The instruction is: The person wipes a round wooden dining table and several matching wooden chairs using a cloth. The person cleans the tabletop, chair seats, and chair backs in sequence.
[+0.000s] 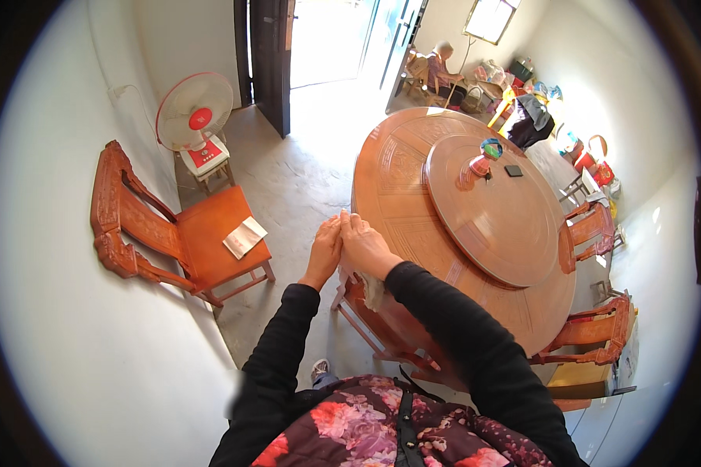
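My left hand (325, 248) and my right hand (364, 242) are raised in front of me, pressed together with fingers pointing away. Nothing shows between them, though the palms are hidden. A pale cloth (372, 292) hangs just below my right hand, by a wooden chair at the table; whether a hand touches it I cannot tell. Beside my right hand is the edge of a round carved wooden table (406, 225). Its round turntable (502, 233) bears a red and green object (483, 159) and a small dark flat object (513, 170).
At left, a carved wooden chair (213, 233) holds a folded paper (245, 237). An electric fan (195, 117) stands behind it, near an open dark door (271, 64). A seated person (441, 73) is at the back. More chairs (599, 333) and piled bags line the right side.
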Motion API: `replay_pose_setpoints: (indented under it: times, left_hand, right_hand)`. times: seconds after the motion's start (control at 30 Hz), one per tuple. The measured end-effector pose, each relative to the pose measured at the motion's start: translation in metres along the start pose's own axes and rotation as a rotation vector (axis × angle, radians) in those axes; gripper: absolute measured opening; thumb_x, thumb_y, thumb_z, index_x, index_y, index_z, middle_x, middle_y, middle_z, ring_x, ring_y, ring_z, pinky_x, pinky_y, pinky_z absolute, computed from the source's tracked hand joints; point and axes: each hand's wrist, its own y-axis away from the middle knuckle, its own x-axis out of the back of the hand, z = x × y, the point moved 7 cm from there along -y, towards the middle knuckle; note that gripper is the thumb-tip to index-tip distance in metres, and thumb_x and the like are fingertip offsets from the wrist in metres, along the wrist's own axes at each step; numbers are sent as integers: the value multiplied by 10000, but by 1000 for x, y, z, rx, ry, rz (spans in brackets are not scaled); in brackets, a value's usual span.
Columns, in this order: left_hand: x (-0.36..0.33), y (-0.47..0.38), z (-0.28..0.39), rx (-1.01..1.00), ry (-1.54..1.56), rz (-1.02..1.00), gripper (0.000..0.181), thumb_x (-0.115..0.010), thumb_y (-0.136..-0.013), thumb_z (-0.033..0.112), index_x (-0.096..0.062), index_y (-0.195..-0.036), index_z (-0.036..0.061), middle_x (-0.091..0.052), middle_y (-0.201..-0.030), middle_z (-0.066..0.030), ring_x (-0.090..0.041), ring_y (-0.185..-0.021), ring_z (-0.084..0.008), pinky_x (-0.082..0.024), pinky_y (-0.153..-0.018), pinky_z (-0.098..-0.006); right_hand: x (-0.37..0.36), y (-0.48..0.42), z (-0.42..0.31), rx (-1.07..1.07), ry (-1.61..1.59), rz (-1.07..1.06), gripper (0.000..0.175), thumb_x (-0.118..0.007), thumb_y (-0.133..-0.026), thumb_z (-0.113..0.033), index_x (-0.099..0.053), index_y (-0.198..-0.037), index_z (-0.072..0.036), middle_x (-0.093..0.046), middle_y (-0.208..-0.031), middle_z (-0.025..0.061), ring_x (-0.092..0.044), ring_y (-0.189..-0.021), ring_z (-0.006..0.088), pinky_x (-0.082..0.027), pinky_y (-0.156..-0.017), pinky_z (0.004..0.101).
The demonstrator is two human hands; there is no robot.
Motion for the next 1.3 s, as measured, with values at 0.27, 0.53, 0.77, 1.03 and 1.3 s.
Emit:
replay_pose_setpoints:
  times: [0.27,0.53,0.77,1.03,1.3]
  left_hand:
    - [-6,-5,-49,273,309,102,427,-387,-1056,248,-538,-1356,-16,-519,-1424,-201,-441,-1362,-347,-287,-1164,-434]
    - [-26,30,86,-170,-62,59,441,-380,-1040,291,-540,-1317,-13,-528,-1374,-201,-435,-1340,-371,-231,-1177,-477]
    - [-100,95,201,-386,-243,-43,471,-384,-1004,335,-575,-1231,-31,-576,-1248,-190,-485,-1267,-382,-262,-1148,-512]
    - [-177,182,290,-485,-291,-121,475,-375,-1013,343,-589,-1200,-38,-596,-1212,-198,-523,-1227,-379,-304,-1123,-517]
    - [-245,246,342,-702,-462,-392,443,-514,-940,335,-587,-1180,-30,-593,-1123,-166,-549,-1133,-342,-322,-1085,-511]
  right_hand:
    - [-21,-24,2,-16,90,-5,584,-573,-872,-188,-458,-1368,98,-607,-1142,231,-650,-992,354,-542,-830,419]
    - [31,79,14,-88,-75,120,389,-585,-877,-160,-500,-1205,32,-615,-1088,204,-642,-984,349,-516,-831,435]
    - [60,231,42,-221,-132,211,381,-579,-872,-210,-509,-1178,5,-634,-995,178,-652,-907,337,-491,-793,437]
    - [93,382,51,-274,-174,445,348,-604,-816,-149,-547,-1123,4,-631,-966,161,-629,-901,327,-492,-813,416]
    - [48,491,73,-365,-494,716,430,-687,-795,-91,-520,-1178,6,-615,-1064,172,-616,-967,376,-510,-870,428]
